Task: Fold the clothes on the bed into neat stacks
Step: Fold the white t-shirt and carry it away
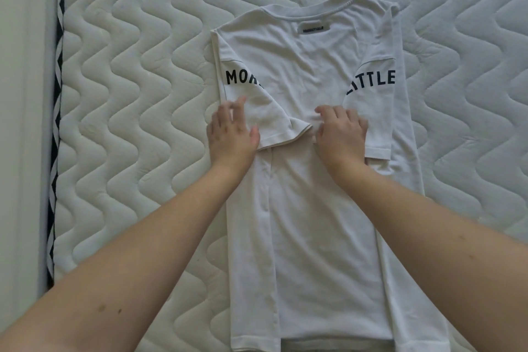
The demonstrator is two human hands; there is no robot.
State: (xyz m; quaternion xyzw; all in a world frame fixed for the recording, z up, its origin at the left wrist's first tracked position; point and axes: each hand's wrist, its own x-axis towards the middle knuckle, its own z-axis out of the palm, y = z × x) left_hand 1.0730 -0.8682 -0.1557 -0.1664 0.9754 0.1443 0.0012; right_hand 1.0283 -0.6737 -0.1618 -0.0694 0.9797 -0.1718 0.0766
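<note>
While the white T-shirt (311, 180) lies back-up along the quilted bed (137, 94), both sides folded inward, your left hand (232, 134) presses flat on the left sleeve (265, 114). Your right hand (341, 136) rests on the right sleeve (377, 123), fingers bent, gripping nothing.

The t-shirt (308, 208) lies on the mattress (137, 94), its folded-in sleeves under the fingers of the left hand (232, 134) and right hand (341, 134).
</note>
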